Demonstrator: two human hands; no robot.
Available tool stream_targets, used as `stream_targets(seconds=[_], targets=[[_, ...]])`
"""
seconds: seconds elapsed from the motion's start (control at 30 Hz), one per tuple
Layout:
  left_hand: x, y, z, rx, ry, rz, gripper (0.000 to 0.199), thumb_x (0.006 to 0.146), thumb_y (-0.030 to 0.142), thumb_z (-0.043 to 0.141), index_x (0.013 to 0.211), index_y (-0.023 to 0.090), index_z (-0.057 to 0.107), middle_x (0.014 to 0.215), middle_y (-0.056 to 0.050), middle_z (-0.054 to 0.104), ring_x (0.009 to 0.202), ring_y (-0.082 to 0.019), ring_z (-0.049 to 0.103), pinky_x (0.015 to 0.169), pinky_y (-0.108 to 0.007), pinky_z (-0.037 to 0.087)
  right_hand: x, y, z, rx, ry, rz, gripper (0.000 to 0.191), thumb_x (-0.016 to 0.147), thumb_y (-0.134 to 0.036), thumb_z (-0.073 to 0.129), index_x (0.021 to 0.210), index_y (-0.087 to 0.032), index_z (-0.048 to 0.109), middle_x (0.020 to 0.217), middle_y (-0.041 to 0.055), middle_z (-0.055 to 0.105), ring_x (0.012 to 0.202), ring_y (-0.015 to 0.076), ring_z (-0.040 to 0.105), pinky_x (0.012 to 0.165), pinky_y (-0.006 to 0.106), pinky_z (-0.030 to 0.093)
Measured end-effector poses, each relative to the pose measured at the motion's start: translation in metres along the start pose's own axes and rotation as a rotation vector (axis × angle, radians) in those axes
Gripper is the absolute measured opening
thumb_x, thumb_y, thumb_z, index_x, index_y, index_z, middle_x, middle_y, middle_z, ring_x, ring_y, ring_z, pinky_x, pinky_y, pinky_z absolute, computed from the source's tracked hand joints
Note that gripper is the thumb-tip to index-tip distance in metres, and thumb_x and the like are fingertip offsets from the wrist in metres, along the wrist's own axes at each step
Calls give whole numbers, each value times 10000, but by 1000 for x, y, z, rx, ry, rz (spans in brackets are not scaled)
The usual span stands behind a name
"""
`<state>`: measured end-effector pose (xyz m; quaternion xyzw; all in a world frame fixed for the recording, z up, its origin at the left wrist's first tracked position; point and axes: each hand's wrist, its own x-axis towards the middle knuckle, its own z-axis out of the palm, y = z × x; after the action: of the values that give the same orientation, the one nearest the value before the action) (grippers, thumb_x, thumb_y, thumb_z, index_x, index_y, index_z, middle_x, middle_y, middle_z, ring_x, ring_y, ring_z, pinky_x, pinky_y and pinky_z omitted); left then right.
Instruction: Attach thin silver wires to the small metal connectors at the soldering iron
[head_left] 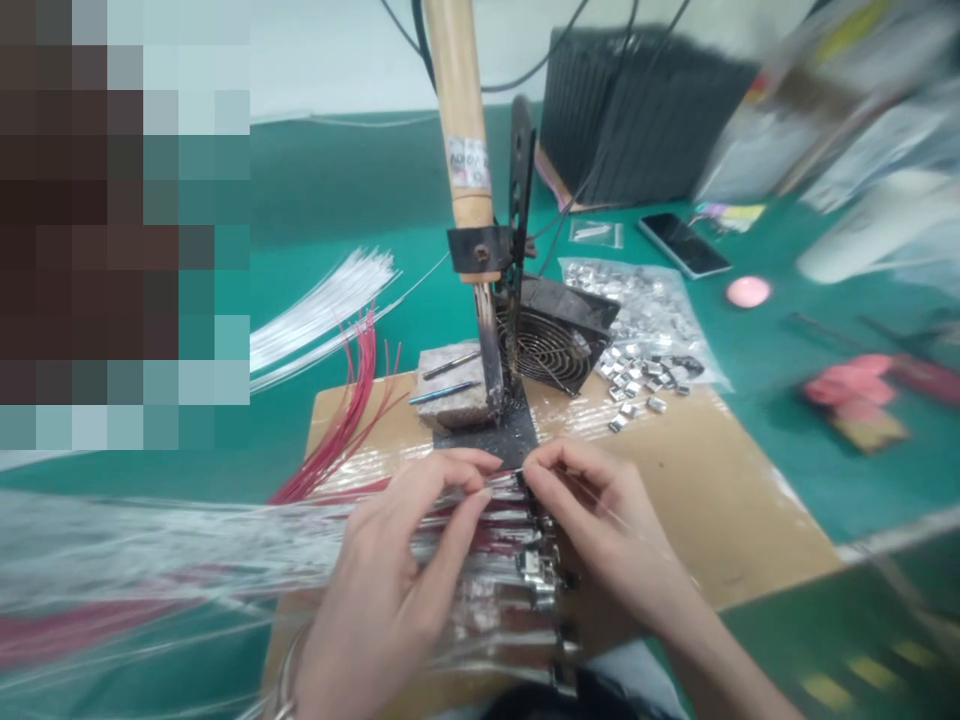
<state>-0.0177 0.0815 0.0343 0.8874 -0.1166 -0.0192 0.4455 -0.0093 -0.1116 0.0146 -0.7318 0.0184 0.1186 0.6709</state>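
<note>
Both hands meet over a row of wires with small metal connectors (534,567) at their ends, on a brown cardboard sheet (742,510). My left hand (409,560) has its thumb and forefinger curled around a thin wire (511,470) near its tip. From the right, my right hand (600,510) pinches at that wire's end; the small piece between its fingertips is too hidden to name. Just beyond the fingers, a soldering iron (461,110) with a wooden handle is clamped tip down beside a grey block (454,400).
Behind the iron sits a black fan (555,345). Loose metal connectors (630,375) spill from a clear bag (645,300). Red wires (352,420) and white wires (330,300) lie left. A phone (682,245) and pink round object (748,292) rest at right.
</note>
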Motion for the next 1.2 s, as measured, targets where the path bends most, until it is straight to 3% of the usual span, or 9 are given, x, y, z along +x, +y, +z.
stream_targets(seconds=[0.27, 0.4, 0.67, 1.2], targets=[[3, 3, -1, -193, -42, -168, 88, 960, 294, 640, 897, 236, 663, 991, -27, 750, 876, -204, 712, 691, -295, 516, -1, 0, 2, 20, 7, -17, 242, 968, -367, 644, 829, -178, 705, 784, 13, 640, 717, 155, 545, 643, 280, 423], [6, 1, 2, -323, -6, -217, 114, 932, 275, 663, 832, 222, 659, 956, -28, 751, 870, -199, 714, 711, -280, 534, -2, 0, 3, 14, 15, -15, 236, 954, -359, 657, 805, -181, 698, 748, 3, 622, 691, 147, 538, 624, 272, 419], [11, 2, 3, -405, 9, -219, 124, 910, 276, 702, 803, 222, 672, 885, -41, 738, 817, -205, 692, 585, -268, 479, -2, -2, 7, 57, 31, 31, 223, 939, -357, 679, 814, -173, 688, 718, -7, 589, 665, 134, 504, 595, 253, 395], [15, 7, 7, -386, 32, -235, 119, 882, 239, 698, 769, 221, 666, 834, -15, 709, 731, -167, 639, 572, -260, 445, 0, 1, 5, 54, 38, 7, 214, 950, -337, 672, 811, -175, 695, 750, -11, 605, 701, 129, 520, 616, 247, 392]])
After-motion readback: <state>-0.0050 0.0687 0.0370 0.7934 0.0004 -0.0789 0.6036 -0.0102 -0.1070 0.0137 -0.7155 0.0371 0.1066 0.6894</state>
